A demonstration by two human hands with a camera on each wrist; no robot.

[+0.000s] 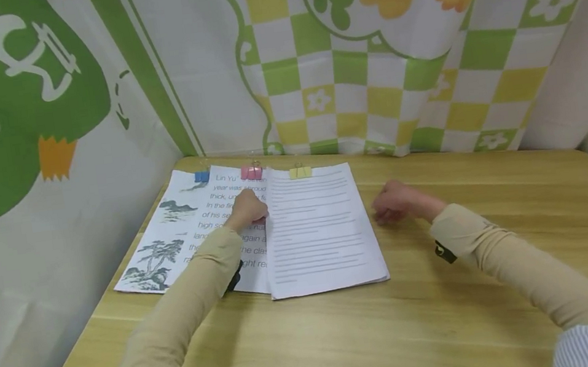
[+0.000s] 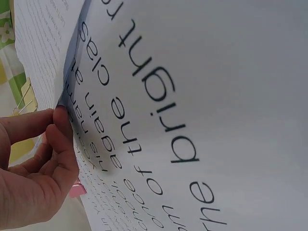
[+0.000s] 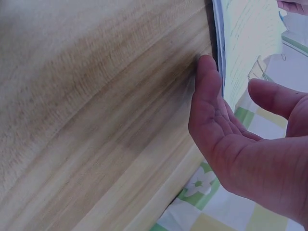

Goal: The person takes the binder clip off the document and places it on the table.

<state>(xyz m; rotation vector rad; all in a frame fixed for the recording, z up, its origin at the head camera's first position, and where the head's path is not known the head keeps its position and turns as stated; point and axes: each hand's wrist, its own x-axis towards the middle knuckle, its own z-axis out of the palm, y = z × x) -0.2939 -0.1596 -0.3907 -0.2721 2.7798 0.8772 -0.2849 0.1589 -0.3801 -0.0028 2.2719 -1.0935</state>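
Three clipped stacks of paper lie overlapping side by side on the table. The rightmost, a stack of lined text sheets with a yellow binder clip, overlaps a large-print text stack with a pink binder clip. My left hand is over the large-print stack, its thumb and finger pinching the left edge of the lined stack in the left wrist view. Beside the lined stack's right edge is my right hand. Its thumb stands apart from loosely bent fingers, fingertips close to the paper edge.
At the far left lies a stack with ink landscape pictures and a blue binder clip. The wooden table meets a patterned curtain at its back edge. White cloth hangs along the left.
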